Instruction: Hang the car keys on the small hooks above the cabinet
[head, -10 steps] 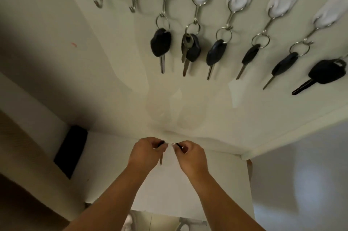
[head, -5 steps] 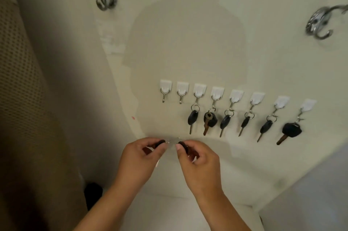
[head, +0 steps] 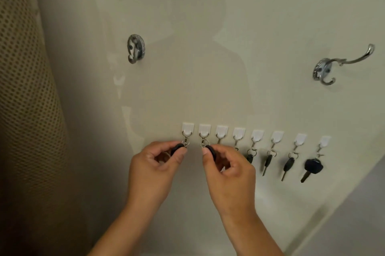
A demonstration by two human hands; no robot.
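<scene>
We've got our left hand (head: pixel 155 169) pinched on a black key (head: pixel 177 149), its ring (head: pixel 185 142) right at the 1st small hook (head: pixel 186 136) from the left. Right hand (head: pixel 228 170) pinches a 2nd black key (head: pixel 210 150), ring (head: pixel 204 143) at the next hook (head: pixel 203 136). Can't tell if either ring is actually on yet. Other keys (head: pixel 288 165) hang on hooks to the right.

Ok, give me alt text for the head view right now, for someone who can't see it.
Two bare hands each pinch a black car key, the left hand at the first small hook in a row of eight, the right hand at the second hook. Further right, keys already hang.
</scene>
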